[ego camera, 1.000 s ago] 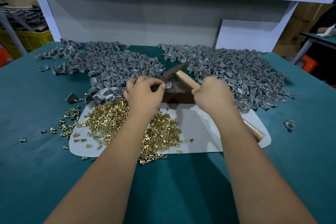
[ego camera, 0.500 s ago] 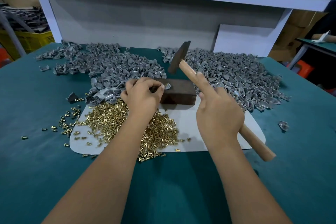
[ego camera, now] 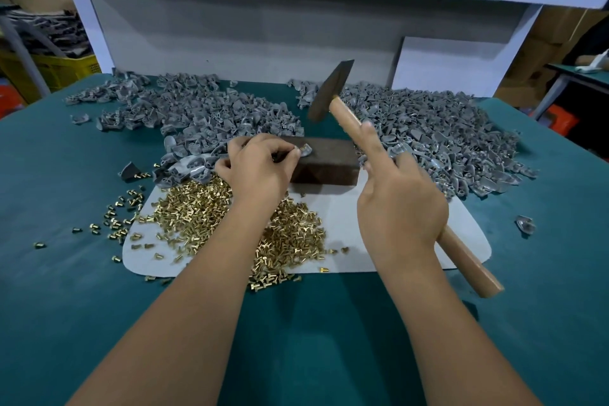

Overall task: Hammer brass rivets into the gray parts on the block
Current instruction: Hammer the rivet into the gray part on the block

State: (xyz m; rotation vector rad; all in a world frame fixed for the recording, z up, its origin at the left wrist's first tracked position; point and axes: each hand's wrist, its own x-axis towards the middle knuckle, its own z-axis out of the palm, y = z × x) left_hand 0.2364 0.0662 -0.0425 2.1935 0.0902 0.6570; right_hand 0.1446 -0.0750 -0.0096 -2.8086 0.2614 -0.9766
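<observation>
Right hand: the right hand [ego camera: 400,208] is wrapped round the wooden handle of the hammer [ego camera: 349,123], forefinger stretched up along the shaft, the other fingers curled tight on it.
Hammer: raised off the block, dark head tipped up and to the left of the grip; the handle's butt sticks out below and to the right of the fist.
Left hand: the left hand [ego camera: 260,168] rests on the near-left end of the block [ego camera: 326,163], fingertips pinched together on a small gray part [ego camera: 304,151]; whether a rivet sits in it I cannot tell.
Gray part: lies on the block's top face, just beyond the left fingertips and below the hammer head, well apart from it.
Block: dark brown, standing on the white mat [ego camera: 395,260] between the two hands.
Brass rivets: the brass rivets [ego camera: 194,211] are heaped on the mat under and beside the left wrist, with strays spilled further left onto the green table [ego camera: 82,306].
Loose gray parts: one heap of gray parts [ego camera: 197,115] beyond the left hand, another pile of gray parts [ego camera: 445,142] beyond and right of the right hand.
</observation>
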